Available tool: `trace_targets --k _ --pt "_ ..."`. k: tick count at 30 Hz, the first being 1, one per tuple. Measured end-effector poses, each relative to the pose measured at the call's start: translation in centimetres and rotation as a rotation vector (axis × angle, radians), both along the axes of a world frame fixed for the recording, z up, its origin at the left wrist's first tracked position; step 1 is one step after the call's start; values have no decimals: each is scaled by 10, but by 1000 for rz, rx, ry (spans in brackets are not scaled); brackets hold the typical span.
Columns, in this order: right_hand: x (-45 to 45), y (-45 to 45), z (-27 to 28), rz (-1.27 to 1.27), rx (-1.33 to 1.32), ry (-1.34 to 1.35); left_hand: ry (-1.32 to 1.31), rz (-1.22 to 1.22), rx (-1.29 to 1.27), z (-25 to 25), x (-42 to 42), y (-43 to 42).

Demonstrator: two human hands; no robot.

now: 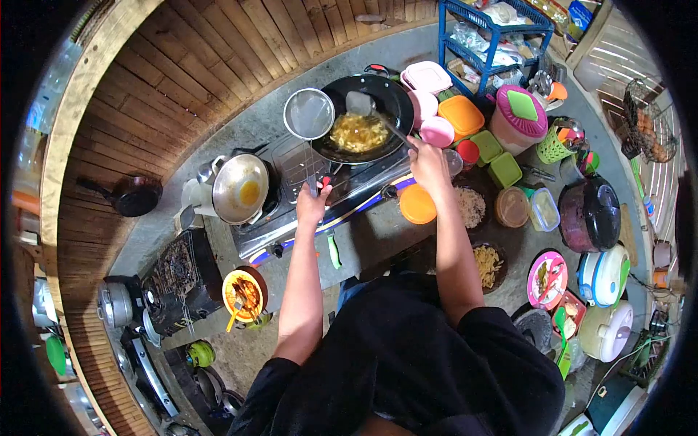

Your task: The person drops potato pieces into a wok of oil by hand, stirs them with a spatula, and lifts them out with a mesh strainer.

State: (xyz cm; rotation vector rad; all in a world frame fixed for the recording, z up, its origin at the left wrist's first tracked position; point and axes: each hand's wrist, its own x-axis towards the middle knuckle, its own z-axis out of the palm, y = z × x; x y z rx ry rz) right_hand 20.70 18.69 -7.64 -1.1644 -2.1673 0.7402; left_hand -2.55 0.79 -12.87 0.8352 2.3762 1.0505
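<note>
My left hand (313, 202) is closed round the handle of a round mesh strainer (309, 114), whose bowl hangs beside the left rim of a black wok (339, 91). In the wok, pale yellow pieces (358, 135) lie in bubbling oil. My right hand (429, 166) grips the dark handle of a spatula (360, 103); its grey blade is inside the wok, at the far side of the pieces. The wok sits on the right burner of a gas stove (342, 192). On the left burner stands a metal pan (231, 190) with yellow liquid in it.
Right of the wok are plastic containers (461, 116), an orange lid (417, 203) and a bowl of pale pieces (487, 263). A green-handled knife (334, 251) lies before the stove. An orange bowl of reddish food (244, 296) stands front left. A blue rack (496, 33) stands behind.
</note>
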Motion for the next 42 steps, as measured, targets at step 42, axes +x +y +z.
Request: trace_targets --k 42 --pt "-9 16 -27 45 -26 -147 -65 11 41 -3 1 -1"
